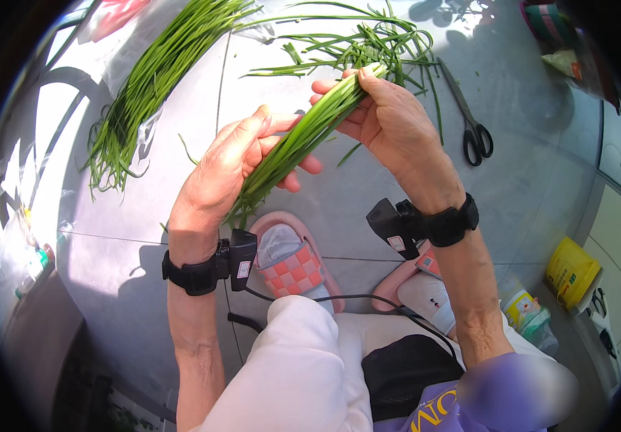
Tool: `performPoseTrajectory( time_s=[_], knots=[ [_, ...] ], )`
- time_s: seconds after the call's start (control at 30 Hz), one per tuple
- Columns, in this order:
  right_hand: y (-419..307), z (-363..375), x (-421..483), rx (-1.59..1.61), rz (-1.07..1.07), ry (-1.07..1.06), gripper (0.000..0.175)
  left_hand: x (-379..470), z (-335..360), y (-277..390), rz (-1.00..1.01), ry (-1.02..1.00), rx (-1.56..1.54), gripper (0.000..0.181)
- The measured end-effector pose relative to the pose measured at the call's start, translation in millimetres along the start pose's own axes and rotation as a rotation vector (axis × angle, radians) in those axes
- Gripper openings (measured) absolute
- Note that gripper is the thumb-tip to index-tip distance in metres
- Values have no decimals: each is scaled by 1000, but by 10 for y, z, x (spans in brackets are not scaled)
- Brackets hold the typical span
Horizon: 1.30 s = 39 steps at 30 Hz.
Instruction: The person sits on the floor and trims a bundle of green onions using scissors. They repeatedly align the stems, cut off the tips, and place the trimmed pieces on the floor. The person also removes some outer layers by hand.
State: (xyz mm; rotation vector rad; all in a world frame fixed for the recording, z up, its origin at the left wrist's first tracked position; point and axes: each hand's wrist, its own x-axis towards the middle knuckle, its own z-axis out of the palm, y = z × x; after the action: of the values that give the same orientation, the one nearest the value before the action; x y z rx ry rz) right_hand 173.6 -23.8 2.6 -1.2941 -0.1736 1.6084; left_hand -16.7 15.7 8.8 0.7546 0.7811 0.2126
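Note:
A small bundle of green garlic chives (302, 140) lies slantwise between my two hands. My right hand (399, 121) pinches its pale cut ends between thumb and fingers. Under the leafy lower half, my left hand (226, 159) supports the stalks, its fingers passing behind them and its thumb raised. A larger heap of chives (153, 92) rests on the floor at the upper left. Past my right hand is a tangle of loose chive leaves (375, 43). Scissors with black handles (472, 124) lie to the right of that tangle, blades slightly apart.
Clear plastic film (118, 62) sits beside the larger heap on the grey tiled floor (180, 259). A yellow tub (572, 272) stands at right. My feet wear pink slippers (291, 270); a black cable (353, 297) crosses between my wrist-strapped devices. Plastic bottles (37, 264) are at left.

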Motion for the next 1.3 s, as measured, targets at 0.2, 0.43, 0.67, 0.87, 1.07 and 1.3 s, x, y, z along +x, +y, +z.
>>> performPoseTrajectory(
  time_s=[0.2,0.43,0.67,0.87,1.07,1.3],
  knots=[
    [-183,-147,31,143,-10,114,25,-166,-98,43,36,80,89,68],
    [-227,-274,56,230,-34,193,23,-209,-115,119,156,114,136,59],
    [-172,-285,56,303,-5,218,22,-182,12,80,279,178,135,37],
    [-133,-298,65,294,-76,60,24,-20,35,71,194,246,281,30],
    [-150,-448,95,379,-81,-196,25,40,95,58,238,287,220,15],
    [-102,-542,93,502,-41,-350,23,60,107,69,279,262,105,17]
  ],
)
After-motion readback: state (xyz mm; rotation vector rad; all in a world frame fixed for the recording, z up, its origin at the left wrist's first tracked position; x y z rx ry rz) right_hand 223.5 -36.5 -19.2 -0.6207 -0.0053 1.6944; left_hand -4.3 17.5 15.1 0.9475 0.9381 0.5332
